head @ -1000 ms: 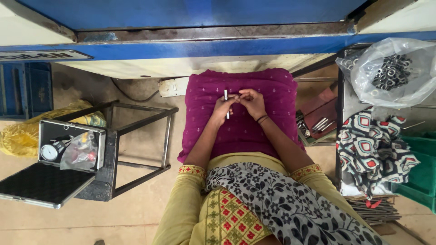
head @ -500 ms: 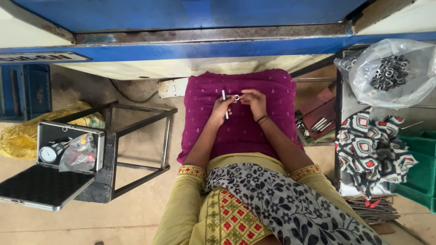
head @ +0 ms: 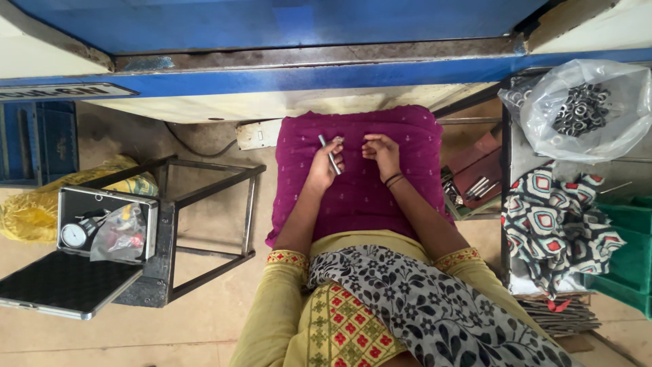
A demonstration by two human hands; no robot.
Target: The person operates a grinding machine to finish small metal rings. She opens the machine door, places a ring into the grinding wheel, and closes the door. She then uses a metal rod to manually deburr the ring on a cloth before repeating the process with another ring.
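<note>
Rod (head: 331, 155): thin metal piece, pinched in left hand (head: 324, 165), over purple cloth (head: 360, 197) on lap.
Axis: tilted, upper end toward blue counter (head: 305, 75), lower end toward palm.
Small part (head: 338, 141): at rod's top, too small to tell.
Right hand (head: 380, 151): just beside, apart from rod, fingers curled; contents cannot tell.
Nearer: left.
Change: half a second earlier both hands met at rod; now parted.

The person is wearing a mustard-yellow top with embroidered sleeve cuffs (head: 287, 257), a black-and-white floral scarf (head: 435, 306), and dark bangles (head: 393, 180).
</note>
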